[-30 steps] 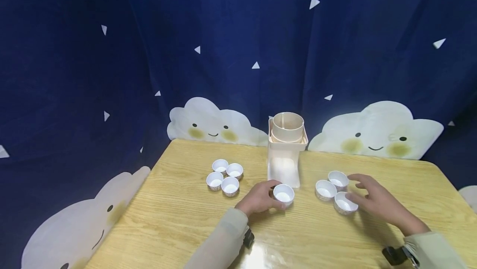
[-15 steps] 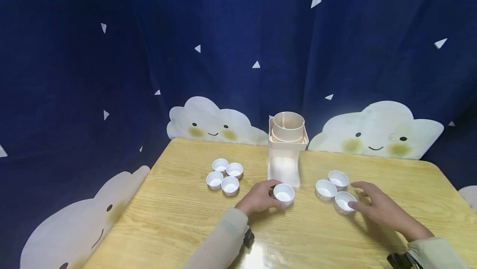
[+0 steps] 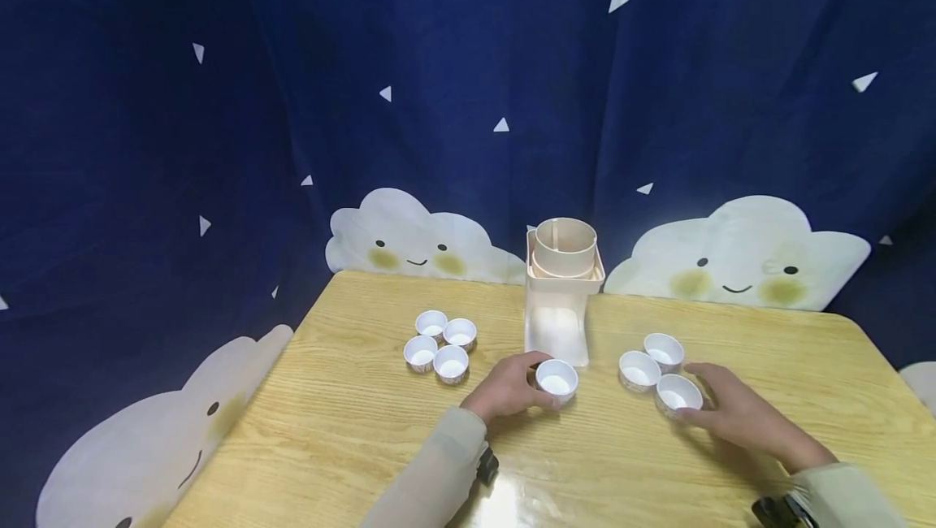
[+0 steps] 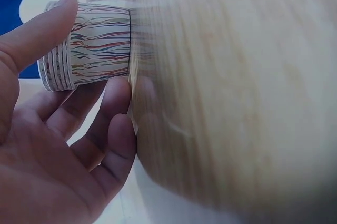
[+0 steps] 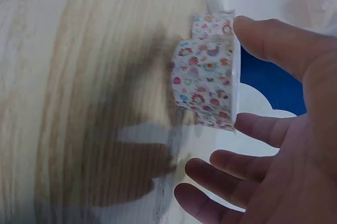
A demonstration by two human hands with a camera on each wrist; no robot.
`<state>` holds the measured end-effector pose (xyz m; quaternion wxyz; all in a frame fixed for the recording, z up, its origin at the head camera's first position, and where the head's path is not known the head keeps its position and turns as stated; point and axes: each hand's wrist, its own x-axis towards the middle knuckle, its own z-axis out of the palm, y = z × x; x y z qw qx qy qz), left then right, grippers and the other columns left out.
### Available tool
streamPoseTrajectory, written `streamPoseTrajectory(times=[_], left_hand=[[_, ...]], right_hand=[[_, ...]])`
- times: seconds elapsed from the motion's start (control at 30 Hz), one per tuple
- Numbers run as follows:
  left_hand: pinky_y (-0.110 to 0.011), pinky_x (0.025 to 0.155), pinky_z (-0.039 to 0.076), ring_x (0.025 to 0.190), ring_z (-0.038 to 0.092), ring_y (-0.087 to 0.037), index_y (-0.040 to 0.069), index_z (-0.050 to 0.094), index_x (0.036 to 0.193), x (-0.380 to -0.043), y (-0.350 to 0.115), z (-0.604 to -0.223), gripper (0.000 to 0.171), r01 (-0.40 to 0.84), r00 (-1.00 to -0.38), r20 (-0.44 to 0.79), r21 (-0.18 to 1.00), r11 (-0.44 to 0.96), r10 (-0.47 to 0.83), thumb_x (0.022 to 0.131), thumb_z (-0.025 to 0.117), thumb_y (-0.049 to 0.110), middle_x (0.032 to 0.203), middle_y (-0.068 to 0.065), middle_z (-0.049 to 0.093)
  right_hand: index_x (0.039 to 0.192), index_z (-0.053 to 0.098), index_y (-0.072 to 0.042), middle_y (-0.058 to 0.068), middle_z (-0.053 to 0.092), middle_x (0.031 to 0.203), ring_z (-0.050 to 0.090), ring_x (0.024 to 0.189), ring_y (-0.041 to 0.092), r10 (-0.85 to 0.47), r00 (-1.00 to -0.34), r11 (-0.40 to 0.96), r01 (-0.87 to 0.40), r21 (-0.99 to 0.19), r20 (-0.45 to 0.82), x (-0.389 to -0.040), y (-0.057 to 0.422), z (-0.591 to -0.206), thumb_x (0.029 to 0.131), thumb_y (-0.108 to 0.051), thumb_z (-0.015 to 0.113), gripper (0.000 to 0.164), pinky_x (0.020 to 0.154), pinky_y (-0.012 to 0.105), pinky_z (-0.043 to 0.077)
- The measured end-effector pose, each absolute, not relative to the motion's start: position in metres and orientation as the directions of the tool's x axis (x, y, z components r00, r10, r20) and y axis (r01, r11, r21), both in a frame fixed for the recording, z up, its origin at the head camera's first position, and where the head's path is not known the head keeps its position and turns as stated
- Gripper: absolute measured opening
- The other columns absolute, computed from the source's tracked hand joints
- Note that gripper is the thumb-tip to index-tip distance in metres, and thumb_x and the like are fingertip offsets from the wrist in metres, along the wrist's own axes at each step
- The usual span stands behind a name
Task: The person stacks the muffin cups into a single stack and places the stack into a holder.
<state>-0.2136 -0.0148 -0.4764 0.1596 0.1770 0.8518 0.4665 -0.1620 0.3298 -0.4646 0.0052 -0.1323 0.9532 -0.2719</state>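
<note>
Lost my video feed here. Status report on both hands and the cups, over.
Left hand grips striped cup before dispenser. Right hand touches floral cup, fingers relaxed. Nothing blocking either.

Left hand: forearm reaches forward, fingers curled, thumb up top
Right hand: forearm angles inward, palm down, fingers loosely spread and nearly straight
</note>
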Motion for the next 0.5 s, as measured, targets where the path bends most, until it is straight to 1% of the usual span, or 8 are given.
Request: streamPoseTrajectory(times=[0.17,0.27,0.33,0.4,0.5], left_hand=[[-0.023,0.063,0.052,0.094,0.061,-0.009,0.022,0.065,0.123,-0.2129,-0.0152,-0.4763,0.056,0.142,-0.886,-0.111,0.860,0.490,0.451,0.072,0.088,0.019,0.111,0.001,0.068],[-0.024,0.062,0.052,0.093,0.060,-0.009,0.021,0.065,0.123,-0.2125,-0.0153,-0.4764,0.056,0.145,-0.885,-0.109,0.860,0.489,0.453,0.072,0.088,0.019,0.111,0.000,0.068],[-0.024,0.062,0.052,0.093,0.060,-0.009,0.021,0.065,0.123,-0.2126,-0.0154,-0.4766,0.056,0.146,-0.885,-0.109,0.859,0.491,0.453,0.072,0.088,0.018,0.111,0.000,0.068],[-0.023,0.064,0.051,0.092,0.059,-0.008,0.021,0.065,0.123,-0.2127,-0.0153,-0.4765,0.056,0.149,-0.886,-0.108,0.855,0.496,0.451,0.072,0.088,0.019,0.109,0.001,0.068],[-0.023,0.067,0.051,0.090,0.059,-0.007,0.022,0.065,0.123,-0.2134,-0.0148,-0.4767,0.057,0.160,-0.887,-0.101,0.848,0.505,0.450,0.072,0.089,0.020,0.107,0.003,0.068]], right_hand=[[0.127,0.057,0.006,0.023,0.064,0.123,0.057,0.115,0.041,-0.276,-0.958,0.810,-0.278,-0.517,0.083,-0.1637,0.3264,-0.4665,0.077,-0.031,0.084,0.067,0.090,0.052,0.047],[0.126,0.057,0.008,0.025,0.063,0.122,0.057,0.114,0.042,-0.273,-0.959,0.813,-0.273,-0.514,0.078,-0.1634,0.3263,-0.4667,0.077,-0.030,0.083,0.067,0.089,0.052,0.047],[0.125,0.057,0.008,0.024,0.064,0.121,0.058,0.113,0.040,-0.263,-0.962,0.819,-0.263,-0.510,0.074,-0.1630,0.3263,-0.4669,0.077,-0.029,0.083,0.066,0.088,0.049,0.047],[0.123,0.058,0.009,0.024,0.064,0.119,0.059,0.109,0.037,-0.259,-0.963,0.821,-0.262,-0.507,0.078,-0.1628,0.3272,-0.4673,0.077,-0.027,0.083,0.063,0.086,0.043,0.048],[0.117,0.062,0.004,0.016,0.066,0.113,0.058,0.102,0.023,-0.242,-0.966,0.827,-0.257,-0.500,0.095,-0.1626,0.3278,-0.4677,0.077,-0.027,0.084,0.055,0.080,0.030,0.046]])
